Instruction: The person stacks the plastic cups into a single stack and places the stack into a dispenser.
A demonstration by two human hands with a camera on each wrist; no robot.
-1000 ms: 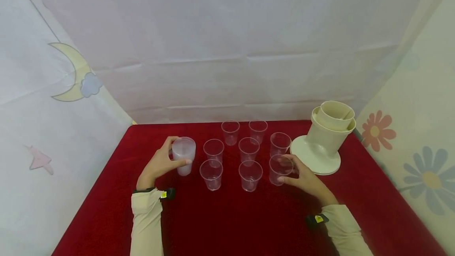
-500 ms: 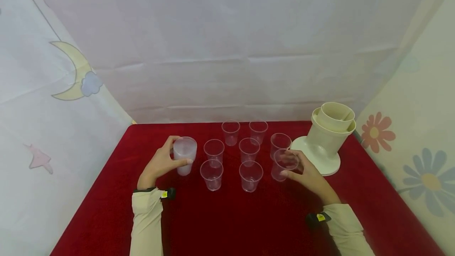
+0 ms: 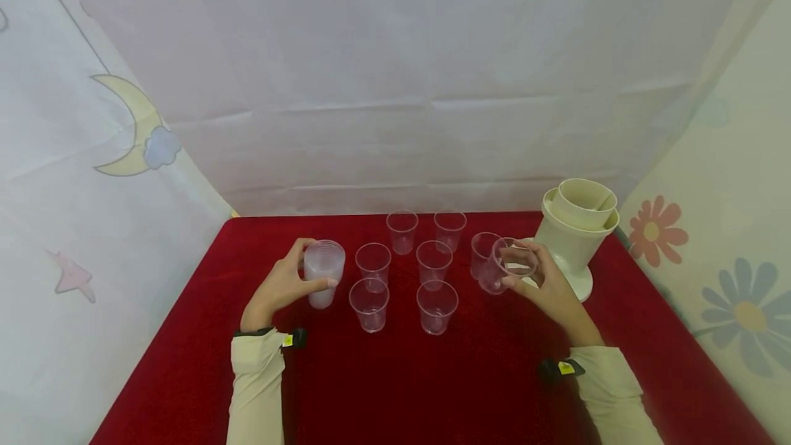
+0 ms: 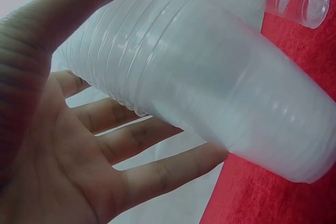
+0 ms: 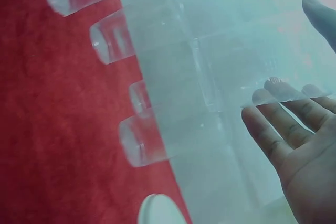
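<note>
My left hand [image 3: 287,283] grips a stack of nested clear plastic cups [image 3: 321,273], thumb on the near side. In the left wrist view, the stacked cups [image 4: 210,77] lie between the thumb and the spread fingers. My right hand [image 3: 550,290] pinches a single clear plastic cup [image 3: 492,273] between thumb and fingers, held slightly tilted. It overlaps a standing cup [image 3: 479,253] in the head view; whether they touch I cannot tell. In the right wrist view the held cup [image 5: 236,61] is faint, with fingertips [image 5: 257,116] along its wall.
Several clear cups stand apart between the hands, among them a front-left cup [image 3: 369,307], a front-middle cup [image 3: 436,311] and a back cup [image 3: 402,232]. A cream plastic piece with nested cylinders [image 3: 565,242] stands behind the right hand. Red cloth [image 3: 408,390] covers the table; patterned sheets surround it.
My right hand has raised the single cup from the front right of the group and carried it right and back, towards the cream piece. The left hand with its stack has barely moved.
</note>
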